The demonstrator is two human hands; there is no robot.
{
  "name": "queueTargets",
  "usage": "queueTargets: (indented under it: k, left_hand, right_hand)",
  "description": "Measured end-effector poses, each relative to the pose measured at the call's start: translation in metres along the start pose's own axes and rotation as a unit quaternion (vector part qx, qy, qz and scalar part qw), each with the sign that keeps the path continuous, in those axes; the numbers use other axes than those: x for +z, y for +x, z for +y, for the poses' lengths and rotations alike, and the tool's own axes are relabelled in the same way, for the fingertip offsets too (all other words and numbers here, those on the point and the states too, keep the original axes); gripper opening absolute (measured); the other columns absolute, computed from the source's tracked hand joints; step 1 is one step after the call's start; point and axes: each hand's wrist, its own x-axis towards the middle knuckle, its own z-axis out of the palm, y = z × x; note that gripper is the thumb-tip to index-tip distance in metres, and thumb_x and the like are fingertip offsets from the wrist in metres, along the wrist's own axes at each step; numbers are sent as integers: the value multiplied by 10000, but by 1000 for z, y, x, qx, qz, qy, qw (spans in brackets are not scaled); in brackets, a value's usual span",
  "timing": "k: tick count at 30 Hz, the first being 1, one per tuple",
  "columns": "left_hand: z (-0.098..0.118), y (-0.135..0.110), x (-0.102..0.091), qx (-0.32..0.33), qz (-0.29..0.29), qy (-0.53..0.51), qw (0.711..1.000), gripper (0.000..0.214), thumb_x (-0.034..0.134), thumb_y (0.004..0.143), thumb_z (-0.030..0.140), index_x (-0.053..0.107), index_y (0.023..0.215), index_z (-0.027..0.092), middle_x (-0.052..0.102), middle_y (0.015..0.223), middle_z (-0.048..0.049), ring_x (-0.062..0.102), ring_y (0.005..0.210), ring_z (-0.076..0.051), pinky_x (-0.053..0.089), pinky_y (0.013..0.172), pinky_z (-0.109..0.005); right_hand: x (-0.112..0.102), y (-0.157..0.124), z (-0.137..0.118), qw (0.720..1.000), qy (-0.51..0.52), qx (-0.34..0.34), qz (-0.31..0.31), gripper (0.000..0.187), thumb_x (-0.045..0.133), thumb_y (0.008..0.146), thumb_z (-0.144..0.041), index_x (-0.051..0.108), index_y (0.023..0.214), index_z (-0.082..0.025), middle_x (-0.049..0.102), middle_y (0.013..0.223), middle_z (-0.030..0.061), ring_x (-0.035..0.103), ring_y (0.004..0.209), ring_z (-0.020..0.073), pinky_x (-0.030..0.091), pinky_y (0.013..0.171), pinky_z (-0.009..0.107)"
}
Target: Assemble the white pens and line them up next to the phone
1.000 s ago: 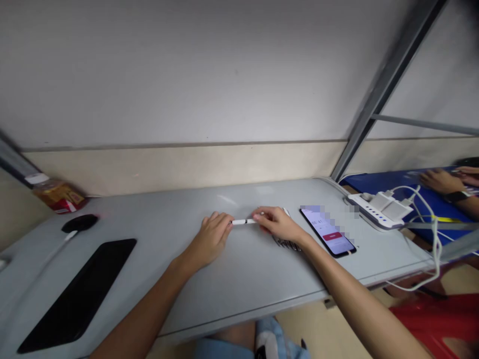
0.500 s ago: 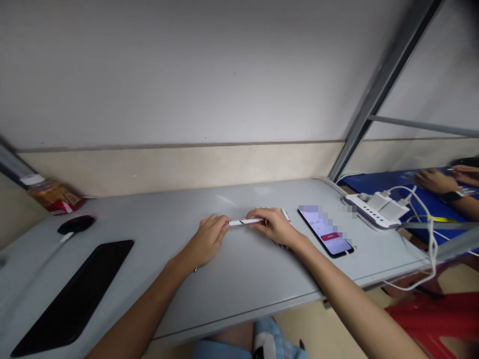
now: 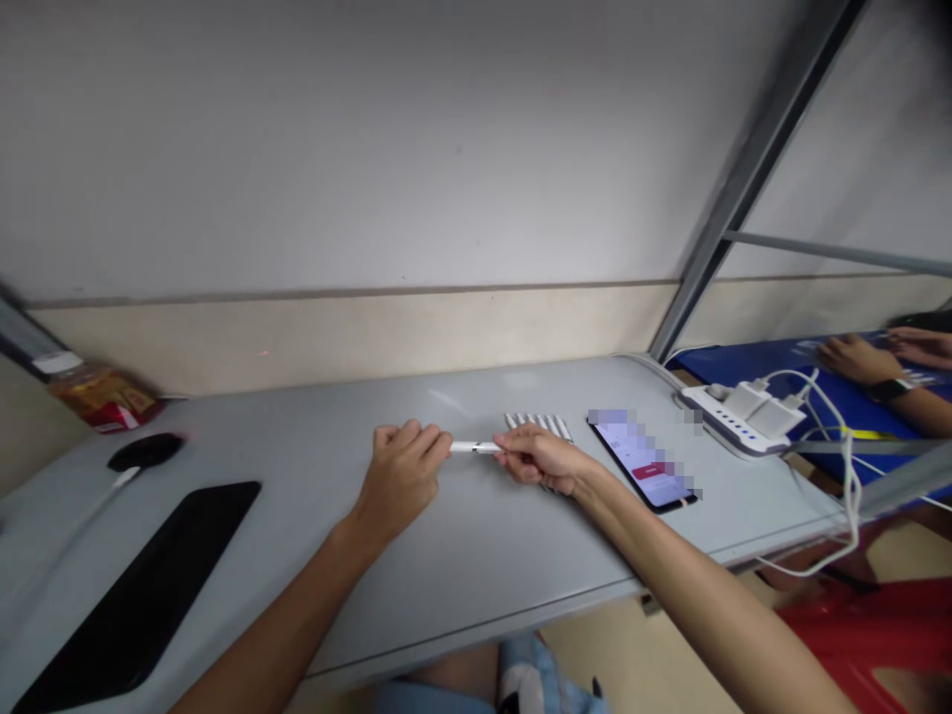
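A slim white pen point(image 3: 464, 447) with a small dark mark lies level between my hands, just above the grey desk. My left hand point(image 3: 404, 474) is closed around its left end, the fingers curled over it. The fingertips of my right hand point(image 3: 536, 457) pinch the right end. Behind and partly under my right hand, a row of several similar white pens point(image 3: 541, 423) lies side by side on the desk; my hand and wrist hide part of it.
A lit phone point(image 3: 644, 461) lies right of my right hand, beside a white power strip point(image 3: 736, 421) with plugs and cables. At left are a black mat point(image 3: 141, 595), a black round charger point(image 3: 145, 453) and a bottle point(image 3: 104, 395). Another person's hands point(image 3: 855, 359) rest over a blue surface.
My right hand has turned and shifted its hold to the pen's right end, uncovering more of the row of pens. My left fingers have curled tighter around the other end.
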Motion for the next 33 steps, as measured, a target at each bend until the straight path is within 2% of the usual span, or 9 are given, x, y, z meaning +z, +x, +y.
queueTargets:
  k: [3,6,9,11,13,16,19,23,33]
  left_hand:
    - [1,2,-1,-20,9,-52,998,247,340,959,224,582,1005,212,639,896,-65,518,861,-238,294,779,-417]
    - [-2,3,0,-42,6,-135,990,275,328,968,276,553,1110,207,629,1032,-71,539,969,-227,317,851,-403]
    - [-10,3,3,-85,-3,-135,987,301,329,959,311,548,1130,196,620,1091,-80,542,1030,-234,331,887,-404]
    - [-15,2,6,-132,-19,-83,988,313,344,943,337,566,1101,183,623,1094,-96,537,1035,-261,345,879,-423]
    - [-20,1,8,-177,-46,-30,983,328,340,928,337,573,1087,171,624,1095,-118,528,1041,-287,366,851,-432]
    - [-26,1,10,-225,-105,10,969,341,334,897,312,560,1096,154,628,1083,-142,531,1033,-305,403,794,-417]
    - [-31,-1,10,-260,-173,13,950,350,328,875,332,553,1069,148,646,1021,-145,574,965,-307,423,725,-393]
    - [-34,-3,11,-273,-218,1,937,368,322,865,380,538,1059,155,666,953,-138,626,846,-292,426,657,-367]
    - [-32,-2,12,-267,-232,-10,935,333,340,836,316,501,1103,200,692,917,-104,653,788,-283,425,610,-347]
  right_hand:
    - [2,2,-2,994,29,-74,71,296,666,786,-417,615,716,-134,474,493,-39,368,441,68,239,434,211]
    - [2,5,-6,966,127,-161,159,226,734,734,-340,614,768,-151,589,734,10,527,650,97,395,553,193]
    - [-5,5,-10,936,260,-177,156,219,665,801,-375,588,891,-190,596,811,15,558,695,116,463,597,219]
    - [-10,3,-11,924,315,-176,125,199,605,851,-386,562,965,-229,526,678,-32,466,529,83,395,467,184]
    - [-14,1,-11,919,336,-184,97,192,578,881,-355,536,1054,-283,411,584,-72,319,425,61,241,371,151]
    - [-15,-1,-11,917,338,-195,79,260,581,891,-315,491,1133,-353,330,572,-85,221,406,57,124,360,152]
    - [-15,-1,-11,922,325,-193,79,241,594,884,-338,492,1102,-347,281,573,-87,171,408,56,92,364,163]
    - [-14,-1,-12,928,304,-200,83,285,592,885,-356,470,1142,-350,258,581,-87,152,417,58,81,369,172]
    - [-14,1,-10,937,270,-196,106,252,594,875,-388,464,1082,-329,279,580,-91,137,416,55,83,368,173]
